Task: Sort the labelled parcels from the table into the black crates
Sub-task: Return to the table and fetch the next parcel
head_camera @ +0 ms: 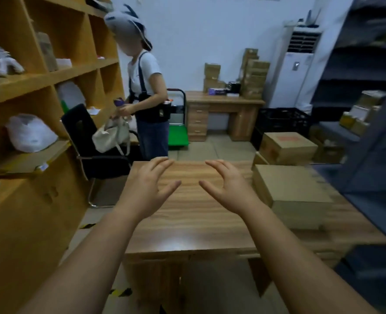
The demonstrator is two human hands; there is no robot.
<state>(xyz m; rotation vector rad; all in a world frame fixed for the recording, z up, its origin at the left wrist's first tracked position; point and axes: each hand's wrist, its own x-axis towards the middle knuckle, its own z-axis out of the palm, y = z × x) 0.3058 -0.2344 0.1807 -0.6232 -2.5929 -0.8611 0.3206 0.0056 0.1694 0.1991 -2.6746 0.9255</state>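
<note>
My left hand point(147, 186) and my right hand point(229, 186) hover side by side over the wooden table point(187, 223), palms down, fingers spread and relaxed, holding nothing. A flat cardboard parcel point(291, 191) lies on the table's right side, just right of my right hand. Beyond it sits a taller cardboard box point(288, 150) with a red label. A black crate point(282, 120) stands on the floor further back on the right.
A person in a white shirt stands at the back left by a black chair point(92, 143) holding a beige bag. Yellow shelves point(40, 98) line the left, dark shelving point(368, 87) the right. A desk point(223, 109) with stacked boxes and a green trolley point(178, 134) stand behind.
</note>
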